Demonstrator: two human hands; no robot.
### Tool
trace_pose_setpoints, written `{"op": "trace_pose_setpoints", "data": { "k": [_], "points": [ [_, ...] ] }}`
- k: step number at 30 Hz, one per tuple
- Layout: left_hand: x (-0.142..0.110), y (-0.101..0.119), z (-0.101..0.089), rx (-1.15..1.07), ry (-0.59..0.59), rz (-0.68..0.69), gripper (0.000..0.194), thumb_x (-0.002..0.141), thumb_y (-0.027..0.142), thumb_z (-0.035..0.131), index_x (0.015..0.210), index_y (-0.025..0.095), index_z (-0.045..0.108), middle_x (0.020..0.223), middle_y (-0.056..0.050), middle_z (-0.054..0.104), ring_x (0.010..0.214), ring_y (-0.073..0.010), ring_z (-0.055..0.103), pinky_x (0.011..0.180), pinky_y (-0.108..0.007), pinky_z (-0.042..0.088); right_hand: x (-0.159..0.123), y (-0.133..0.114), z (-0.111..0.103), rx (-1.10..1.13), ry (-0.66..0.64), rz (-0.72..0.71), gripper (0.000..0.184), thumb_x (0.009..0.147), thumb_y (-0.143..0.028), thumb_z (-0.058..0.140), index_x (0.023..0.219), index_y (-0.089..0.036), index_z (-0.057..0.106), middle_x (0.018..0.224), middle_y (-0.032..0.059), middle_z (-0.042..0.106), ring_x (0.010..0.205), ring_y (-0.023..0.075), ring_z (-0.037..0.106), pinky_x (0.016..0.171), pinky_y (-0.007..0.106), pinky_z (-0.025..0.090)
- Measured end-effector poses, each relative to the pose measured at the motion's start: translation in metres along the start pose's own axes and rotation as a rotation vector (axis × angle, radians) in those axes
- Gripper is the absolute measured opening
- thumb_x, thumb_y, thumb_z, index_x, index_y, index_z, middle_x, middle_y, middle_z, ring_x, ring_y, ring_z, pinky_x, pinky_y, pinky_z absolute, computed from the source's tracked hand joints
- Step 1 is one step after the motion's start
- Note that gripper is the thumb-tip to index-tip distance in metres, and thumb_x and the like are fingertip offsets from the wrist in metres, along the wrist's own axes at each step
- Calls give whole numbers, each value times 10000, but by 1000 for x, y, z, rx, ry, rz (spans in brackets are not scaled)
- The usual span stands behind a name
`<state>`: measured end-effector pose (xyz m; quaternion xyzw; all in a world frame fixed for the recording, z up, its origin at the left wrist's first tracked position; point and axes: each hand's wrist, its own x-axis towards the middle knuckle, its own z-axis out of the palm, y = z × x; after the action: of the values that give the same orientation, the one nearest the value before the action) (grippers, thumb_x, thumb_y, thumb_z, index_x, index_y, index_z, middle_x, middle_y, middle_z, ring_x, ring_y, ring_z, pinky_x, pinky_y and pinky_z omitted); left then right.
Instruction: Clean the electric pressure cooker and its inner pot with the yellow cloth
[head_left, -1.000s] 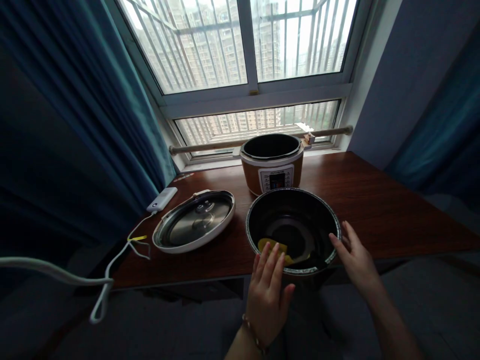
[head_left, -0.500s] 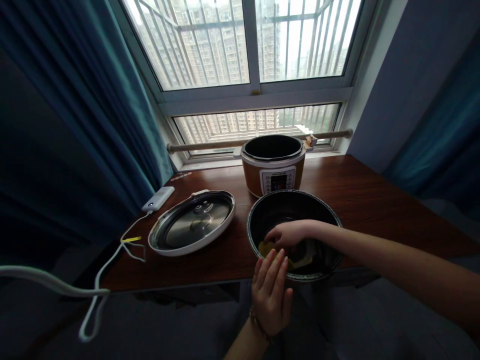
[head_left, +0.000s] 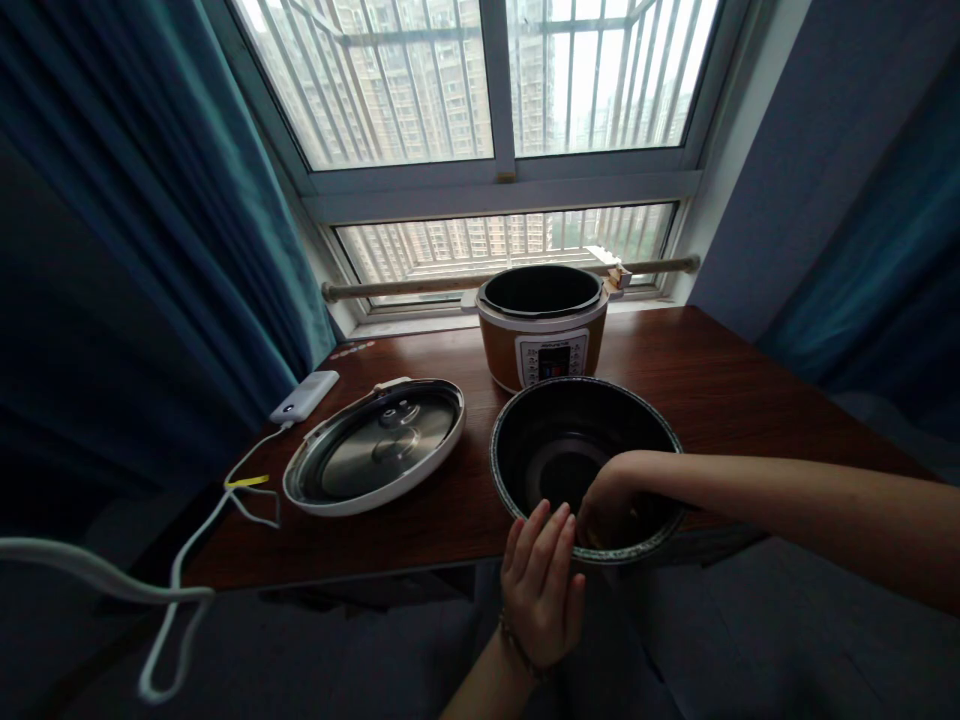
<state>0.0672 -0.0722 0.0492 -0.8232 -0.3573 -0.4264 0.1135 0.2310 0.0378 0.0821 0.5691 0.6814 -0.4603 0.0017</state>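
A black inner pot point(head_left: 525, 430) stands at the near edge of the wooden table point(head_left: 750, 390). My left hand point(head_left: 541, 585) lies flat against the pot's near outer wall, fingers stretched up to the rim. My right hand point(head_left: 609, 505) is down inside the pot at its near wall, fingers curled. A yellow sponge lay there earlier, and the hand now hides that spot. Behind the pot stands the orange cooker body point(head_left: 541, 325), open on top.
The cooker lid point(head_left: 375, 450) lies upside down to the left of the pot. A white power bank point(head_left: 304, 397) with a white cable point(head_left: 172, 590) sits at the table's left edge. Teal curtains hang on both sides, with the window behind.
My right hand went from the pot's right rim into the pot, over the yellow sponge, then to the near inner wall. The sponge is now out of sight. My left hand stayed put.
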Motion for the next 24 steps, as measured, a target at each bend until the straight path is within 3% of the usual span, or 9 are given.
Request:
{"op": "trace_pose_setpoints", "data": {
  "k": [3,5,10,15,20,24],
  "points": [
    [0,-1,0,-6,8,5,445,810,186,396,1235,85,482,1154,-135,612,1249,-257,408,1028,-410,305,0,8,-15,-58,-272,215,250,442,-34,692,670,-117,631,492,-115,566,364,92,517,441,251,466],
    [0,-2,0,-21,13,3,433,805,177,402,1219,92,497,1133,-128,623,1246,-254,412,1032,-406,298,5,13,-22,-139,-319,269,226,419,-21,690,616,-111,626,499,-102,589,362,90,521,436,237,457],
    [-2,-3,3,-77,16,-11,409,779,139,426,1175,116,527,1096,-105,636,1229,-242,424,1050,-405,254,24,20,-31,-231,-91,189,104,495,-143,692,539,-124,600,407,-118,522,309,82,460,429,253,450],
    [1,-3,3,-111,47,-26,374,768,126,425,1119,145,551,1027,-77,659,1172,-206,477,1050,-372,249,42,19,-42,-324,128,76,96,593,-171,637,514,-151,586,394,-82,498,421,120,540,580,293,483],
    [4,-1,-3,-162,11,-43,375,760,178,439,1118,146,543,1048,-84,651,1184,-225,463,1055,-393,234,53,13,-59,-517,166,-98,209,514,7,606,426,-166,530,513,7,601,661,176,611,746,305,450],
    [4,-1,-3,-184,3,-50,371,753,193,450,1107,146,550,1050,-86,651,1187,-232,464,1058,-392,233,59,6,-62,-602,204,-264,167,567,-5,579,506,-161,574,726,37,670,806,165,600,797,274,418]
  ]
}}
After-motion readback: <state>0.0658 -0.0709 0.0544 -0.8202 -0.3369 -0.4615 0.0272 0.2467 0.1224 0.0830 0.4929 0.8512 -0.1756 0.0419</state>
